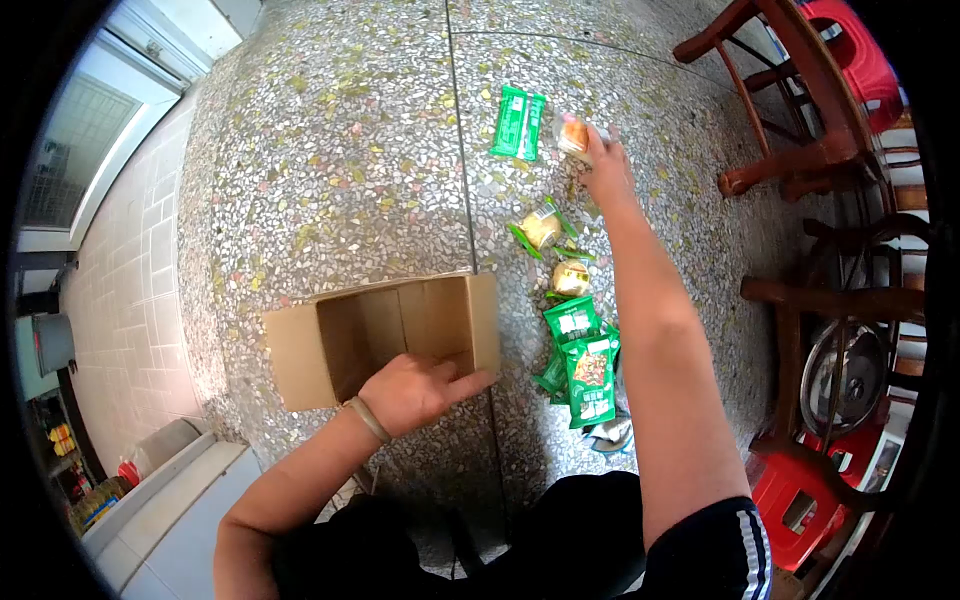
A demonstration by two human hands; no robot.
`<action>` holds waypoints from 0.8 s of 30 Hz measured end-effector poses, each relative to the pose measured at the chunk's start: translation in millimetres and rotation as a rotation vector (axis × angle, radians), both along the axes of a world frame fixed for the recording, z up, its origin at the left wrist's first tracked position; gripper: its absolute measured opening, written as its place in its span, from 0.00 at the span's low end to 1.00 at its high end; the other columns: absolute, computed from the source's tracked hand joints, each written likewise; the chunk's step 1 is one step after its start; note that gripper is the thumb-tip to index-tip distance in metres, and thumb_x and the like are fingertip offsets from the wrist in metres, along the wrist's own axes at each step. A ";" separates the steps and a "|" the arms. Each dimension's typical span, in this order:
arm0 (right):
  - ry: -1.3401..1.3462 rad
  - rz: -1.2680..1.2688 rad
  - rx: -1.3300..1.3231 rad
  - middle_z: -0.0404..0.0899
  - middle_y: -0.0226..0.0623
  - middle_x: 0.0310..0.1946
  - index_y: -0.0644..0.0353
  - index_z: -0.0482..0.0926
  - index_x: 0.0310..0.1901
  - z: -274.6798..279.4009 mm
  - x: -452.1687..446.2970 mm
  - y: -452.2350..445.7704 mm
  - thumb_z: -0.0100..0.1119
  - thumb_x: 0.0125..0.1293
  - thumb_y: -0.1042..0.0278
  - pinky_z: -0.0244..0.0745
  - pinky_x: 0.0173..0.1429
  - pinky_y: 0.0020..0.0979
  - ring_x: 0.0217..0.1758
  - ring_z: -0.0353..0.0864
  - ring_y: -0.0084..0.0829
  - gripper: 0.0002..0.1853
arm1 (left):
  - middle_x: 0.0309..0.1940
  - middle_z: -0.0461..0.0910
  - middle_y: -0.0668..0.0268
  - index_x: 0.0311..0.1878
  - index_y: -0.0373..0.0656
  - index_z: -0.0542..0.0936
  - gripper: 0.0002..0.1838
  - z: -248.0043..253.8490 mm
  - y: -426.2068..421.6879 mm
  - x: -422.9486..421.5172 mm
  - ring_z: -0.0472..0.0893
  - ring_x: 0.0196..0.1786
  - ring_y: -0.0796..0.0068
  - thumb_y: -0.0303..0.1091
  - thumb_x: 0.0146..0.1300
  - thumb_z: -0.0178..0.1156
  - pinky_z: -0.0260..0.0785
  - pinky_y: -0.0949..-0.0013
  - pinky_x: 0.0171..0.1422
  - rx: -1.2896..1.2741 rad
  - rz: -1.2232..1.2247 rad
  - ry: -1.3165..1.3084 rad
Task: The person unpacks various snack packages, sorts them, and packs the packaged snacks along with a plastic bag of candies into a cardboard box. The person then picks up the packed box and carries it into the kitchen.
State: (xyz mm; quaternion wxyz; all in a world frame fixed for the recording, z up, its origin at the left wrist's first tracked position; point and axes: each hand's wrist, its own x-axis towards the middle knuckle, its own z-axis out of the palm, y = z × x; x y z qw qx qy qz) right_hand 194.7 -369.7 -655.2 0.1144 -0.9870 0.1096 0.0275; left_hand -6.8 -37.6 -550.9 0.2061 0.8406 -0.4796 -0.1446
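Observation:
A cardboard box (285, 355) stands on the floor with its top flaps folded outward. My left hand (412, 392) is closed over its near edge, with the index finger stretched toward the right flap. Farther off, my right hand (608, 170) has its fingers around a small wrapped bread roll (574, 138). Left of that roll lies a flat green packet (517, 122). Two round wrapped pastries, one upper (541, 228) and one lower (571, 278), rest nearer to me. Below these is a pile of green snack packets (590, 375).
Speckled stone floor (330, 180) spreads around the box, crossed by a dark seam. Wooden chairs (800, 300) and red stools (825, 490) line the right side. At the lower left is a pale ledge (175, 510); a door (90, 130) is at the upper left.

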 end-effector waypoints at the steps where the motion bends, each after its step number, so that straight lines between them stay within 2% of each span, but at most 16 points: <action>1: 0.001 0.005 -0.003 0.59 0.41 0.62 0.37 0.53 0.66 -1.9 -3.0 -1.5 0.66 0.47 0.69 0.62 0.64 0.38 0.64 0.59 0.49 0.45 | 0.40 0.80 0.62 0.54 0.53 0.72 0.26 1.0 -0.3 0.0 0.81 0.32 0.65 0.25 0.48 0.53 0.75 0.66 0.31 0.015 -0.006 0.011; 3: 0.044 -0.055 -0.158 0.67 0.38 0.56 0.40 0.65 0.61 -8.6 -9.1 -5.0 0.64 0.47 0.73 0.68 0.57 0.38 0.61 0.64 0.44 0.36 | 0.40 0.80 0.62 0.54 0.53 0.72 0.26 1.3 -0.5 0.8 0.81 0.32 0.65 0.26 0.48 0.53 0.75 0.66 0.31 0.000 0.005 0.014; 4: -0.101 -0.043 -0.192 0.74 0.36 0.49 0.43 0.73 0.55 -10.3 -19.9 -4.1 0.63 0.47 0.76 0.70 0.54 0.35 0.54 0.71 0.42 0.30 | 0.40 0.80 0.63 0.54 0.54 0.72 0.26 1.2 -0.6 0.6 0.81 0.32 0.65 0.26 0.47 0.53 0.75 0.66 0.31 -0.014 0.013 0.020; 5: -0.098 -0.042 -0.200 0.74 0.36 0.49 0.43 0.73 0.55 -9.1 -30.1 -7.1 0.63 0.47 0.76 0.70 0.54 0.35 0.54 0.71 0.42 0.30 | 0.40 0.80 0.63 0.54 0.54 0.72 0.26 -0.8 0.0 0.5 0.81 0.32 0.65 0.26 0.47 0.53 0.75 0.66 0.31 -0.022 0.014 0.023; 7: -0.127 0.032 0.356 0.79 0.36 0.41 0.49 0.75 0.54 0.0 -52.4 -14.4 0.58 0.50 0.79 0.72 0.50 0.32 0.43 0.78 0.37 0.26 | 0.26 0.76 0.66 0.56 0.55 0.70 0.27 -6.9 1.9 1.0 0.78 0.24 0.68 0.27 0.49 0.52 0.70 0.67 0.24 -0.083 0.000 -0.016; 8: -0.124 0.031 0.346 0.79 0.36 0.41 0.49 0.75 0.54 4.5 -66.4 -15.7 0.58 0.50 0.79 0.72 0.50 0.32 0.43 0.78 0.37 0.26 | 0.26 0.76 0.66 0.56 0.55 0.70 0.27 -7.1 2.0 0.7 0.78 0.24 0.68 0.27 0.49 0.52 0.70 0.67 0.24 -0.094 -0.001 -0.013; 10: 0.043 -0.089 1.105 0.81 0.35 0.39 0.62 0.74 0.53 29.7 -97.1 -6.2 0.56 0.52 0.82 0.72 0.49 0.29 0.40 0.79 0.31 0.23 | 0.25 0.76 0.67 0.56 0.57 0.70 0.28 -6.4 1.9 -0.1 0.78 0.24 0.68 0.27 0.48 0.53 0.70 0.67 0.23 -0.111 0.014 -0.016; 12: 0.098 -0.173 1.284 0.78 0.36 0.45 0.67 0.73 0.52 61.8 -123.4 8.0 0.56 0.54 0.83 0.73 0.48 0.29 0.44 0.77 0.27 0.21 | 0.24 0.76 0.67 0.57 0.57 0.70 0.29 -8.7 2.9 0.0 0.78 0.24 0.68 0.27 0.47 0.53 0.69 0.66 0.23 -0.105 0.006 -0.021; 13: 0.091 -0.177 1.279 0.78 0.36 0.45 0.67 0.73 0.52 71.9 -133.7 11.0 0.56 0.54 0.83 0.73 0.48 0.29 0.44 0.77 0.27 0.21 | 0.24 0.75 0.67 0.57 0.58 0.70 0.29 -9.4 2.8 -0.5 0.78 0.24 0.68 0.27 0.47 0.53 0.69 0.66 0.23 -0.090 0.003 -0.027; 15: 0.178 -0.195 1.559 0.79 0.35 0.43 0.63 0.74 0.52 88.8 -150.1 15.3 0.58 0.56 0.79 0.75 0.47 0.30 0.44 0.78 0.29 0.19 | 0.24 0.75 0.67 0.57 0.58 0.69 0.29 -9.0 2.0 -2.9 0.78 0.24 0.68 0.27 0.47 0.53 0.69 0.66 0.23 -0.079 0.009 -0.046; 19: 0.258 -0.240 1.745 0.79 0.38 0.44 0.65 0.73 0.51 126.1 -170.8 28.9 0.59 0.55 0.80 0.74 0.51 0.32 0.47 0.77 0.29 0.20 | 0.25 0.76 0.67 0.58 0.56 0.68 0.29 -2.9 -1.3 -9.2 0.78 0.25 0.68 0.27 0.48 0.52 0.70 0.66 0.24 -0.012 0.059 -0.079; 21: 0.237 -0.039 1.770 0.78 0.38 0.44 0.64 0.74 0.51 139.8 -180.4 41.8 0.59 0.54 0.81 0.74 0.52 0.33 0.47 0.77 0.30 0.20 | 0.26 0.76 0.67 0.58 0.53 0.68 0.29 8.2 -11.2 -23.4 0.78 0.25 0.67 0.27 0.49 0.52 0.71 0.67 0.25 0.067 0.135 -0.075; 24: 0.249 0.203 1.617 0.77 0.37 0.47 0.63 0.72 0.53 161.1 -187.1 80.1 0.60 0.54 0.79 0.72 0.54 0.33 0.48 0.77 0.30 0.23 | 0.26 0.76 0.66 0.60 0.51 0.66 0.30 9.0 -22.5 -39.6 0.78 0.25 0.68 0.25 0.49 0.51 0.72 0.67 0.27 0.142 0.243 -0.145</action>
